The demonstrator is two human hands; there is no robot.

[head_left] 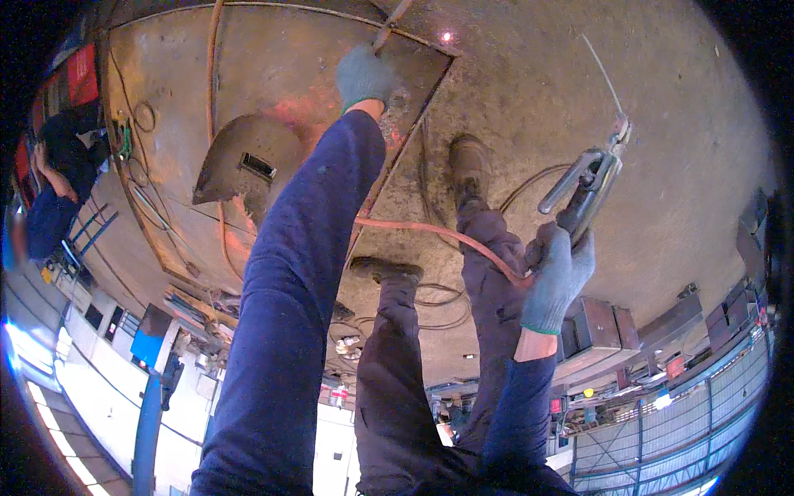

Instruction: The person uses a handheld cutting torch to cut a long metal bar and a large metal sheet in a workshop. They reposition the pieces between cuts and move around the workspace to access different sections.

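My right hand (561,277), in a grey-blue knitted glove, is closed round the handle of a welding electrode holder (591,186). A thin welding rod (602,73) sticks up from its jaws, and a reddish cable (438,229) runs from the handle leftward. Far ahead, my left hand (364,78), gloved alike and somewhat blurred, is closed at the lower end of a narrow bar (392,25) that runs out of the top of the view. Its fingers are partly hidden. To its right a small glowing spot (447,36) shines by the corner of a metal plate (331,62).
A dark welding mask (240,161) with a small window lies on the plate. Cables loop over the floor around my boots (470,165). Another person (66,165) crouches at the far left. Metal boxes (604,326) stand on the right, and a blue post (149,422) at the lower left.
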